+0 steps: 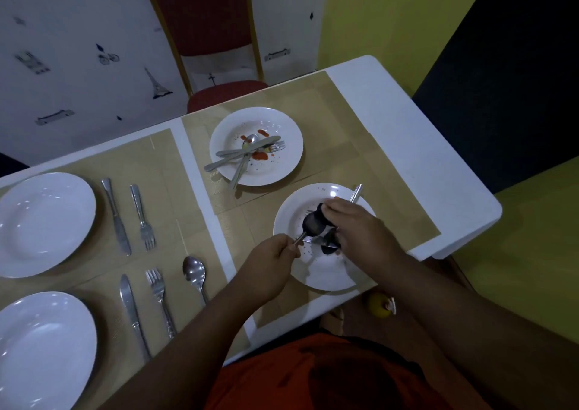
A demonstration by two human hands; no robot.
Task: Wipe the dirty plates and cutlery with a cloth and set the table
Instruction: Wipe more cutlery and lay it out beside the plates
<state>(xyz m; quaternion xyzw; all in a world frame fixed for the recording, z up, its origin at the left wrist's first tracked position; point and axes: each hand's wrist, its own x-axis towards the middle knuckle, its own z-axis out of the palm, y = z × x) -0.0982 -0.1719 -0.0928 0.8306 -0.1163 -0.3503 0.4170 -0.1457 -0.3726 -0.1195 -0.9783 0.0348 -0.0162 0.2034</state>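
Landmark: the near dirty plate at the right end of the tabletop. Far left of it: two clean plates, each with a knife and fork alongside; a clean spoon lies only by the nearer setting. My left hand, at the plate's left rim, has its grip pinched shut on the handle of the spoon being wiped. Long axis runs from that grip up and right, bowl end over the plate's centre. There my right hand presses the dark cloth closed around the bowl. Right hand is nearer the bowl, so the wiping stroke looks like its job, drawn along the axis. Beneath the cloth, more cutlery rests on the plate; another handle sticks out over the far-right rim and could get knocked. Beyond the plate, a second dirty plate with smeared red sauce carries crossed cutlery, untouched.
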